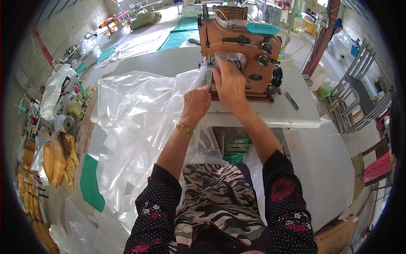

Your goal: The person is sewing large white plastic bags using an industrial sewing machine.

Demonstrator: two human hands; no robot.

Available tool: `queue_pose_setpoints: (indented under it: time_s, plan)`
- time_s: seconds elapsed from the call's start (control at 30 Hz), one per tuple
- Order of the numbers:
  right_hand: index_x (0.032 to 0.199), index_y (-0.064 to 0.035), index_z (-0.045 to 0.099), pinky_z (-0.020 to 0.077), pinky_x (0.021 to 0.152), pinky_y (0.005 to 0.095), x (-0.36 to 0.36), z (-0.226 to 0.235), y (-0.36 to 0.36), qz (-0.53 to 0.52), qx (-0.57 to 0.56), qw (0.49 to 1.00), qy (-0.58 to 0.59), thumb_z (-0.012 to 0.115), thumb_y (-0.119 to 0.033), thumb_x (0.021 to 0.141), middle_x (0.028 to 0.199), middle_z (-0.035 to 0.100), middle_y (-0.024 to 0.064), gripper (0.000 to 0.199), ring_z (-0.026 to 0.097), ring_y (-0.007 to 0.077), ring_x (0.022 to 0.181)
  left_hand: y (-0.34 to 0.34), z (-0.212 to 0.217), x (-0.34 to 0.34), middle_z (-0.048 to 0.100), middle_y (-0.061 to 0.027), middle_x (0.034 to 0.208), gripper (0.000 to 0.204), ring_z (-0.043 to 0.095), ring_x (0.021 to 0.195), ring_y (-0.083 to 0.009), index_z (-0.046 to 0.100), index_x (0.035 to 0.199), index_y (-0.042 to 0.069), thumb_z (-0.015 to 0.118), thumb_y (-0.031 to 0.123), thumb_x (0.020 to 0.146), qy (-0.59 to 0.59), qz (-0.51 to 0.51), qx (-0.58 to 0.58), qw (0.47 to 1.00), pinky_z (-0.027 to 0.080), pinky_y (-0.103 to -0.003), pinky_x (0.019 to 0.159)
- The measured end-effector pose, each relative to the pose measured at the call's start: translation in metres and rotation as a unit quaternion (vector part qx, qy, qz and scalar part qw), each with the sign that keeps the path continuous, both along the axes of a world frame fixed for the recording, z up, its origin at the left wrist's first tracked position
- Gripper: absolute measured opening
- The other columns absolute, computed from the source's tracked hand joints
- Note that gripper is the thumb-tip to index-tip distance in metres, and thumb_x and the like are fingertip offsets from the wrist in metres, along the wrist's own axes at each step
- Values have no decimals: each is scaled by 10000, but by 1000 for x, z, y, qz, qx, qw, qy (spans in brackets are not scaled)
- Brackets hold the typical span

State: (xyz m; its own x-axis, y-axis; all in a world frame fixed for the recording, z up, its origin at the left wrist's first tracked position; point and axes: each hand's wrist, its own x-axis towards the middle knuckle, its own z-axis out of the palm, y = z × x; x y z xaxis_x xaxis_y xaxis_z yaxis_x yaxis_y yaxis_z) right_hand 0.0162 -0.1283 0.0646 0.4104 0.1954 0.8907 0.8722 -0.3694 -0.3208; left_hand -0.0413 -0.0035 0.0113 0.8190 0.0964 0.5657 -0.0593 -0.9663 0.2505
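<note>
Head view: I see the left hand [195, 103] pinching the clear plastic sheet [139, 114] just left of the brown sewing machine [241, 51]. The right hand [229, 82] lies flat on the sheet at the machine's needle, holding nothing. Risk, I judge: fingers near the needle; slippery film bunching on the table [292, 114].

A teal, rounded label plate [262, 28] sits on top of the brown sewing machine at the far middle. A cardboard box [338, 235] with dark print on its side stands on the floor at the near right. A stuffed green sack [146, 19] lies far off to the left. Yellow filled bags [59, 161] lie stacked along the left edge.
</note>
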Motion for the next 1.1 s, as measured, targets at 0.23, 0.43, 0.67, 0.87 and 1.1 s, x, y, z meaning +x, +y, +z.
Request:
queue_pose_setpoints:
  time_s: [0.23,0.43,0.67,0.87,1.1]
  plan:
    - [1141,-51,559,496,738,425,73,82,54,-75,-50,966,-241,695,-150,807,847,628,138,374,621,336,852,2,0,5,657,-189,805,274,645,791,-384,641,1087,105,546,107,830,13,9,-27,1000,503,-493,711]
    - [1040,-35,518,515,667,449,76,126,61,-127,-16,968,-218,643,-122,806,778,643,150,280,644,334,749,-2,3,8,650,-199,765,117,638,752,-405,584,930,59,558,87,819,-12,0,-39,999,490,-510,656]
    - [1171,-107,533,483,567,469,35,-30,11,-33,-5,998,-53,602,-176,909,740,656,168,280,638,365,650,-1,-7,9,663,-210,813,259,645,780,-398,626,1076,65,555,112,831,-12,-10,-43,999,499,-498,698]
    - [1069,-112,587,507,589,449,7,-124,-24,-9,-139,979,148,587,-202,915,743,662,166,178,649,355,673,-3,-2,4,659,-231,834,281,647,800,-406,625,1097,32,534,116,845,-11,-2,-39,999,500,-502,730]
    - [961,-101,601,514,582,442,4,-125,-19,-23,-157,977,141,583,-212,914,720,667,138,122,652,347,654,-9,7,22,661,-223,833,282,644,794,-407,619,1098,12,525,124,857,-14,16,-16,1000,502,-506,732]
